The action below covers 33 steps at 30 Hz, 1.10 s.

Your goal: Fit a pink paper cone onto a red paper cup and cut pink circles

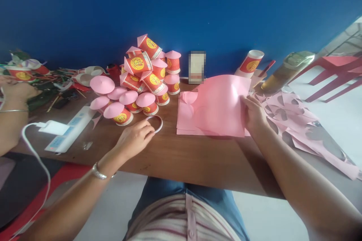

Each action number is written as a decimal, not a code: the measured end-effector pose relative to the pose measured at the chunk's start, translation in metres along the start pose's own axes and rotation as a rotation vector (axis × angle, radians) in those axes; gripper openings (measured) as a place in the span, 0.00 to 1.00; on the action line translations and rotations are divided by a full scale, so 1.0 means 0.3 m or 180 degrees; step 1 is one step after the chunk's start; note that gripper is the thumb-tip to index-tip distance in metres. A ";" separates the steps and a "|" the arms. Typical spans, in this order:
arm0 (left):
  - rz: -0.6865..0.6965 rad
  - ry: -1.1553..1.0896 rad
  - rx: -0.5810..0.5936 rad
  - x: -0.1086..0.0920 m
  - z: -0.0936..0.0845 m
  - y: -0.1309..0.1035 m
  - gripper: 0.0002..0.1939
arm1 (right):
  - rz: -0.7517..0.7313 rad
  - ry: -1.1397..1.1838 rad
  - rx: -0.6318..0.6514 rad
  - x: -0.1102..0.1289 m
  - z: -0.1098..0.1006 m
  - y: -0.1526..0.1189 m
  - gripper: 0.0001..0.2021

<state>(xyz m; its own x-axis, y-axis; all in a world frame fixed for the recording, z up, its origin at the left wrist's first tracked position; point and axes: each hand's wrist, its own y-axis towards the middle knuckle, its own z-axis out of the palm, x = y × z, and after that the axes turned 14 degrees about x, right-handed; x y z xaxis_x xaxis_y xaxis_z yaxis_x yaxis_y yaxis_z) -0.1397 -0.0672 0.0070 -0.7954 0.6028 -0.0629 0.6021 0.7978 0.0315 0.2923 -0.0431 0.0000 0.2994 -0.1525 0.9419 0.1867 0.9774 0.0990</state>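
Note:
My left hand pinches a thin whitish ring just above the wooden table, in front of the cups. My right hand grips the right edge of a pink paper sheet, which bows upward. More pink paper lies flat under it, and a piece with a curved cut edge shows at the left. Beyond my left hand, several red paper cups with gold emblems stand or lie stacked, topped with pink paper cones. My right fingertips are partly hidden behind the sheet.
A white power strip with a plugged-in charger lies left, near another person's hand. Pink paper scraps with round holes, a bottle and an upright cup occupy the right. A blue wall backs the table.

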 end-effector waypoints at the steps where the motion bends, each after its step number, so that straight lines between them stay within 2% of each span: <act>1: -0.0047 0.0053 -0.0005 0.006 0.001 -0.001 0.07 | 0.0007 -0.0022 0.0032 0.005 0.007 -0.002 0.15; 5: -0.0195 0.0252 0.0030 0.023 0.012 0.009 0.08 | -0.0005 -0.0112 0.0256 0.029 0.033 -0.016 0.14; 11: -0.0157 0.0245 -0.0027 0.029 0.021 0.011 0.06 | 0.0032 -0.0211 0.0504 0.068 0.057 -0.043 0.11; 14: -0.0106 -0.0142 -0.0230 0.007 0.001 0.015 0.08 | 0.0033 -0.0182 0.0524 0.110 0.090 -0.059 0.09; 17: 0.0079 -0.0868 -0.0372 -0.026 -0.036 0.033 0.08 | -0.0001 -0.0165 0.0505 0.179 0.143 -0.084 0.11; 22: 0.0087 -0.1379 -0.0681 -0.068 -0.081 0.065 0.07 | -0.0380 -0.0153 0.0446 0.286 0.215 -0.133 0.13; 24: 0.0040 -0.1825 -0.0582 -0.094 -0.079 0.072 0.08 | -0.0527 -0.0086 0.0504 0.304 0.227 -0.145 0.14; 27: 0.0072 -0.2557 -0.0063 -0.149 -0.061 0.083 0.14 | -0.0591 -0.0007 0.0634 0.311 0.238 -0.156 0.16; 29: 0.0121 -0.2592 0.0101 -0.176 -0.048 0.088 0.13 | -0.0603 -0.0033 0.0653 0.311 0.241 -0.161 0.16; 31: -0.0024 -0.2333 -0.0160 -0.171 -0.035 0.091 0.13 | -0.0569 -0.0111 0.0600 0.308 0.238 -0.165 0.15; 33: -0.0456 -0.2204 -0.0473 -0.127 -0.020 0.088 0.16 | -0.0456 -0.0202 0.0505 0.301 0.226 -0.166 0.13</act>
<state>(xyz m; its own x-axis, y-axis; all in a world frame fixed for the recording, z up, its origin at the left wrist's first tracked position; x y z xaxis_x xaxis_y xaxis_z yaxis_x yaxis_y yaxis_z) -0.0938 -0.0691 0.0163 -0.6098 0.3849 -0.6928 0.4400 0.8915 0.1079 0.2465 -0.0956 0.1020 0.2201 -0.2868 0.9324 0.0721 0.9580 0.2776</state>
